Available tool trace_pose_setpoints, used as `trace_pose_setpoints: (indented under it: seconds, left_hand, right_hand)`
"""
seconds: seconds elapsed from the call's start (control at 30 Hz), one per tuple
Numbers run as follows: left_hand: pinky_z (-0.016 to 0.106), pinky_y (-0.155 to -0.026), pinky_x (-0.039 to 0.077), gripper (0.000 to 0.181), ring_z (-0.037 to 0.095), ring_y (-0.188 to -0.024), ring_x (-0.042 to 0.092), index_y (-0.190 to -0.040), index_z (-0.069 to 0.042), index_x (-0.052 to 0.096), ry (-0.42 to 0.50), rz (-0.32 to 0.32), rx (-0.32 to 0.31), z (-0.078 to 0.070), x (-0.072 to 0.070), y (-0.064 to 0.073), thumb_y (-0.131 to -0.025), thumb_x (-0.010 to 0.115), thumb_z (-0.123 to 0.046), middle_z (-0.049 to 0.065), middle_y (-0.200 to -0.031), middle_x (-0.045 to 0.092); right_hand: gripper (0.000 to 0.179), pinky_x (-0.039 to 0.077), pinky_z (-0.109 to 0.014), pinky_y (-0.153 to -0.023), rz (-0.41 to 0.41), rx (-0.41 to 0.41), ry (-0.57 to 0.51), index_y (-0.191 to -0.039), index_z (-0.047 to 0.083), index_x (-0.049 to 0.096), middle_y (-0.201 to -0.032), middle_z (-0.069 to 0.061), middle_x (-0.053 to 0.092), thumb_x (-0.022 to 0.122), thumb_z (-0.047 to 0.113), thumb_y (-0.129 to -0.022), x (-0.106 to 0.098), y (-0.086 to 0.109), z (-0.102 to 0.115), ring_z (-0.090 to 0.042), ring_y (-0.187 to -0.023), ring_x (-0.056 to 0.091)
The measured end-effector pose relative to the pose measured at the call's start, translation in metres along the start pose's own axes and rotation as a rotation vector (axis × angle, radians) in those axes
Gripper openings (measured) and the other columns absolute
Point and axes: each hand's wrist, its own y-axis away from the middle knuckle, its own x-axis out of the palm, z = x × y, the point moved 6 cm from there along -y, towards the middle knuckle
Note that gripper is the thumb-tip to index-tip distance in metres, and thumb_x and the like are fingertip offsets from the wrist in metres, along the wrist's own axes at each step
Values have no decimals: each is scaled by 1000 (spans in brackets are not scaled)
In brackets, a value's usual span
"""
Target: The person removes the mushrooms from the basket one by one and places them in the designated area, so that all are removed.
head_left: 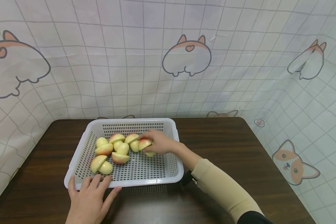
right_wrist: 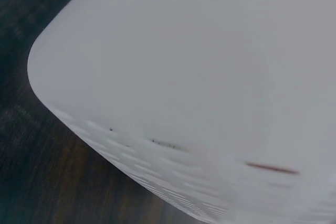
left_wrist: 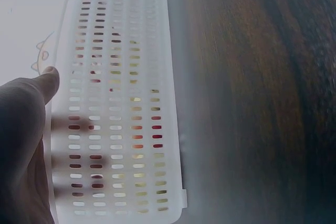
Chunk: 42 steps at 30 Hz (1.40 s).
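Observation:
A white plastic basket with slotted walls holds several apple pieces, pale yellow with some red skin. My right hand reaches in over the right side and grips an apple piece between thumb and fingers. Part of another pale piece shows below that hand. My left hand holds the near rim at its left end, fingers bent over the edge. In the left wrist view its thumb lies at the rim, and finger shadows show through the wall. The right wrist view shows only the basket's outer corner.
The basket stands on a dark wood-grain table. A white grid-patterned cloth with cartoon dogs hangs behind and along the sides. A dark object sits under my right wrist, partly hidden by the beige sleeve.

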Motion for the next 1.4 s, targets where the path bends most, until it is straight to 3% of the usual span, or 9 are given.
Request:
trace_pose_setpoints:
  seconds: [0.3, 0.6, 0.83, 1.03, 1.23, 1.4]
  left_hand:
    - [81, -102, 9, 47, 40, -106, 54, -112, -16, 69, -2, -6, 4, 0, 0, 0, -96, 61, -59, 11, -107, 64]
    - [80, -104, 4, 48, 41, -109, 53, -115, -14, 70, -14, 67, -41, 1, 1, -1, -96, 63, -58, 12, -111, 64]
    - [81, -104, 5, 47, 41, -109, 53, -114, -15, 70, -9, 50, -32, 1, 1, -1, -96, 63, -58, 11, -109, 64]
    - [80, -105, 4, 48, 40, -108, 53, -113, -15, 71, -2, 44, -40, 1, 3, -1, -95, 65, -59, 11, -109, 64]
    - [79, -107, 2, 48, 39, -106, 53, -110, -15, 72, 4, 32, -39, 2, 3, -2, -92, 67, -60, 11, -107, 64]
    - [80, -106, 4, 48, 37, -104, 54, -108, -15, 73, 15, -4, -42, 2, 3, -1, -92, 67, -60, 9, -105, 65]
  right_hand:
    - [47, 44, -32, -98, -121, -43, -88, -134, 3, 64, -131, -7, 64, 79, 11, -91, -16, 7, 1, -19, -117, 57]
    - [46, 49, -29, -91, -179, -33, -185, -135, 4, 63, -125, -6, 66, 78, 13, -92, -27, 17, 3, -15, -108, 59]
    - [46, 52, -32, -89, -208, -20, -245, -136, 6, 63, -126, -2, 65, 78, 13, -93, -35, 27, 3, -13, -106, 60]
    - [48, 53, -46, -91, -246, -10, -268, -137, 5, 62, -129, -3, 64, 79, 13, -92, -45, 39, 3, -15, -110, 59]
    - [50, 57, -36, -83, -293, 9, -286, -138, 10, 63, -127, -1, 62, 81, 13, -91, -56, 53, -2, -17, -110, 57]
    - [51, 55, -39, -85, -323, 22, -283, -138, 12, 63, -125, 0, 62, 81, 15, -90, -65, 63, -7, -18, -107, 59]
